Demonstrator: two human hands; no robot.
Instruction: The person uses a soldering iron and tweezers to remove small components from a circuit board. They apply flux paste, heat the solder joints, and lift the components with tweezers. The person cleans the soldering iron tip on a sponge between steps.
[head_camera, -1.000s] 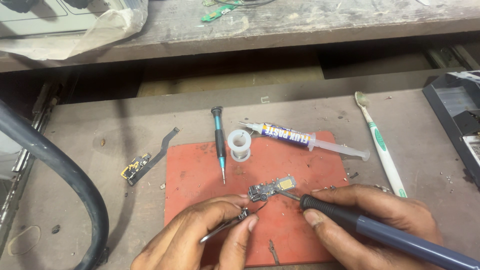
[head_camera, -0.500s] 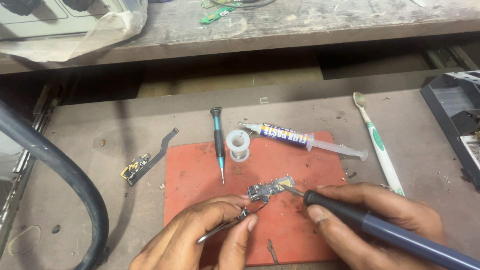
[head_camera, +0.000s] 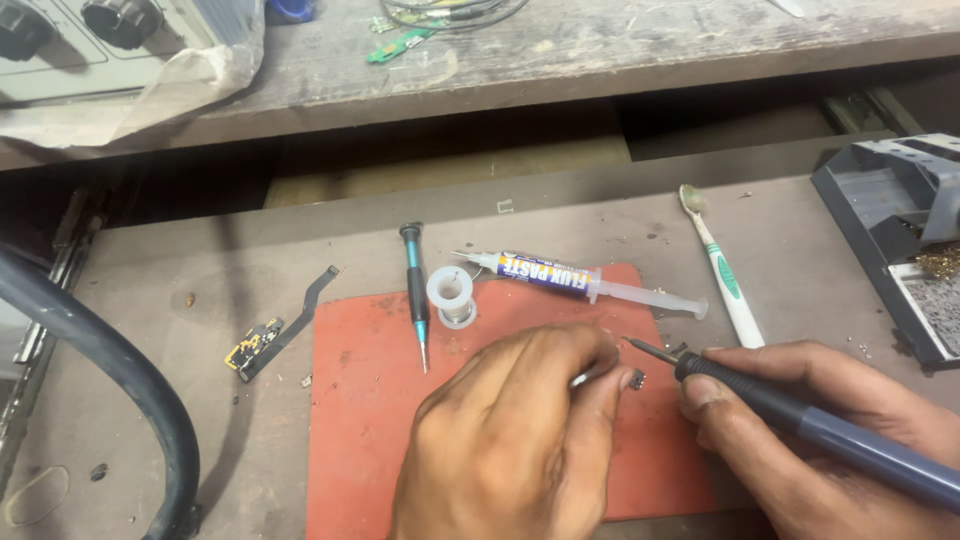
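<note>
Black ribbon-cable part with a yellow-spotted end (head_camera: 262, 342) lies unmoved on the grey worktop (head_camera: 200, 300), left of the red rubber mat (head_camera: 370, 400). Since half a second ago, the left hand (head_camera: 510, 440) has been shifted up and rightward; thin metal tweezers (head_camera: 588, 377) are pinched shut in it, and the small circuit board is now hidden beneath. The right hand (head_camera: 800, 440) is closed around the dark-handled soldering iron (head_camera: 800, 425), whose tip has been drawn back, apart from the tiny dark component (head_camera: 637, 379).

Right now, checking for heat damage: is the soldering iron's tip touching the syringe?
Apart. The head view shows red mat between the soldering iron tip and the syringe.
</note>
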